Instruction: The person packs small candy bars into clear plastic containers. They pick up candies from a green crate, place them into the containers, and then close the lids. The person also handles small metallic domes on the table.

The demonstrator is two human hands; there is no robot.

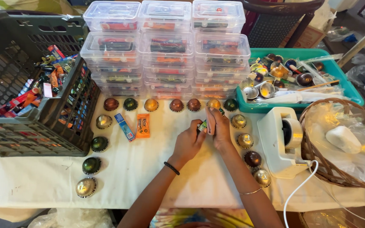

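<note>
head view: my left hand (187, 142) and right hand (219, 126) meet at the middle of the table with the white cloth (148, 177). both are pinched together on a small green packet (202, 125), fingers curled tight around it; only a corner of it shows between them, so i can't tell more about it. black band on my left wrist, thin bangle on my right.

around my hands runs a ring of shiny foil domes (176, 105), brown, green and gold, sitting flat on the cloth, more down the left side and beside my right wrist. a blue sachet (124, 126) and an orange sachet (143, 126) lie side by side left of my left hand, apart from it.

far left, a grey plastic crate (34, 122) full of small packets. behind the domes, stacks of clear lidded boxes (165, 46). right of those, a teal tray (347, 88) with loose foil cups and sticks. just right of my right hand, a white tape dispenser (280, 141), touching a wicker basket (317, 160) lined with clear plastic.
</note>
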